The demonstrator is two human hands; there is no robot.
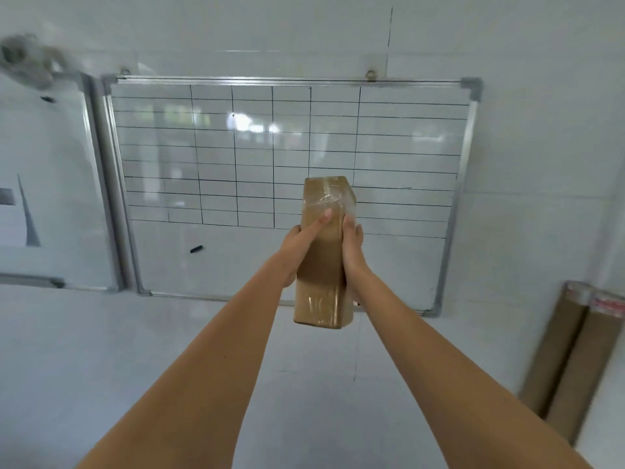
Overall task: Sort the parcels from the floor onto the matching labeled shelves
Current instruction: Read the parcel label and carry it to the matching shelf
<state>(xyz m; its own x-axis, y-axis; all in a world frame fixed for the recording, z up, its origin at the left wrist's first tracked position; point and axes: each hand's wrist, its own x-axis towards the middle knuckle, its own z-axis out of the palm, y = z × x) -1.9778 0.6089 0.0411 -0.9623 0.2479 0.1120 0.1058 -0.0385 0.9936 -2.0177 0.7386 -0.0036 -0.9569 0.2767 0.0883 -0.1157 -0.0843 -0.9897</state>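
Before the whiteboard (291, 147), left hand (299, 250) and right hand (353, 247) clasp a taped parcel (323, 265).

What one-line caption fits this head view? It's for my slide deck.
Both hands, left hand and right hand, hold a taped brown parcel upright before a gridded whiteboard.

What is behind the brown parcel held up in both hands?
Behind the parcel hangs a whiteboard with a drawn grid. The parcel, left hand and right hand cover part of its lower area.
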